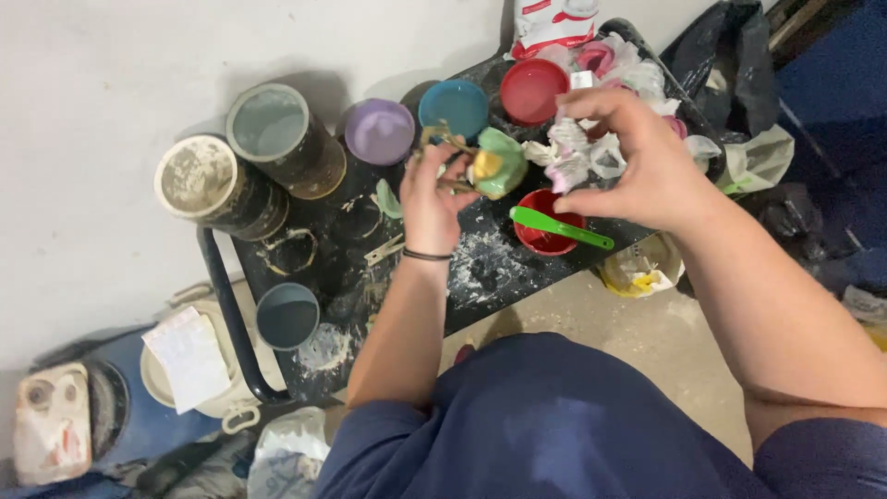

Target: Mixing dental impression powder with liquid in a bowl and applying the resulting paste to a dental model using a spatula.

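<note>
Nearest the camera a dark blue garment fills the lower edge; beyond it stands a black tray table point(480, 277), dusted with white powder, and every place here is given from that table. Just above its near edge a red bowl point(545, 236) rests with a green spatula point(559, 227) laid across it. Over the table's middle the left hand point(432, 196) is clenched around a small green and yellow figure point(497, 163); it is held upright, clear of the surface. The right hand point(637, 157) is pinched on a crumpled white wrapping point(571, 157) touching the figure's right side. The figure appears already coloured and partly unwrapped; how much wrapping is left cannot be told. Along the table's far edge a purple pot point(380, 131), a teal pot point(454, 107) and a red pot point(533, 91) are set in a row; off its far left corner two grimy tins point(240, 171) lean.
</note>
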